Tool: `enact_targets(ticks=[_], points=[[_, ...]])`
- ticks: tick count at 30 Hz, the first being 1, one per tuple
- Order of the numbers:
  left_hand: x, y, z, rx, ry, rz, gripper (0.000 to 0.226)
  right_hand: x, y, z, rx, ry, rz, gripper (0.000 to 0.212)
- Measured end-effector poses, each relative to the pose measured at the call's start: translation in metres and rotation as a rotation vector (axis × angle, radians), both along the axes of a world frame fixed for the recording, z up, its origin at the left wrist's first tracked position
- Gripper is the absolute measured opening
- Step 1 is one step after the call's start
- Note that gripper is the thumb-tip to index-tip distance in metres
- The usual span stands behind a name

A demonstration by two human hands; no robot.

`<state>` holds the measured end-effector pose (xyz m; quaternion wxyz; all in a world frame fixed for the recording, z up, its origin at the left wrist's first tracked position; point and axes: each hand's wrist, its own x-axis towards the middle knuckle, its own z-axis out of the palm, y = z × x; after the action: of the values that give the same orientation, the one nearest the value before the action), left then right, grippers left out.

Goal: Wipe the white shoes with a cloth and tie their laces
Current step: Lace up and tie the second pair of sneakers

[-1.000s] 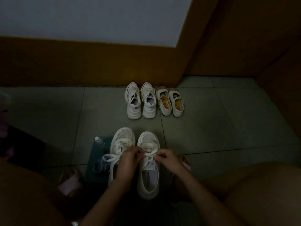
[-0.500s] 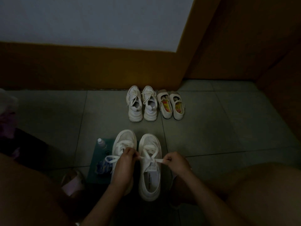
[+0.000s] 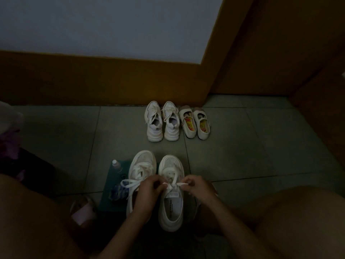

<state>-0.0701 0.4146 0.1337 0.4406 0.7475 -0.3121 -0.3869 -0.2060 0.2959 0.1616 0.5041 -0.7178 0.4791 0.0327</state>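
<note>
My left hand and right hand — fingers curled — each pinch the lace over one white shoe.

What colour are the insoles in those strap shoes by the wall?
The insoles are yellow with reddish patches; head view.

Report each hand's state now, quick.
Left hand: closed, pinching the lace of the near right shoe.
Right hand: closed, pinching the same lace's other end.
</note>
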Motion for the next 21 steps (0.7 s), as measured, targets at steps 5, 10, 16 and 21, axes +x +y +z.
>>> enact_targets(ticks=[5,10,16,21], points=[[0.0,0.002,-0.002,-0.023,0.209,0.166,0.006,-0.002,-0.001,-0.002,-0.09,0.088,0.012,0.009],[-0.007,-0.001,-0.009,-0.022,0.357,0.225,0.016,-0.003,0.0,-0.01,-0.117,0.177,0.004,0.017],[-0.006,-0.006,-0.007,-0.005,0.614,0.334,0.018,-0.002,0.001,-0.008,-0.094,0.194,-0.025,0.018],[-0.009,-0.007,-0.005,-0.033,0.755,0.428,0.018,-0.004,0.0,-0.011,-0.1,0.208,-0.022,0.018]])
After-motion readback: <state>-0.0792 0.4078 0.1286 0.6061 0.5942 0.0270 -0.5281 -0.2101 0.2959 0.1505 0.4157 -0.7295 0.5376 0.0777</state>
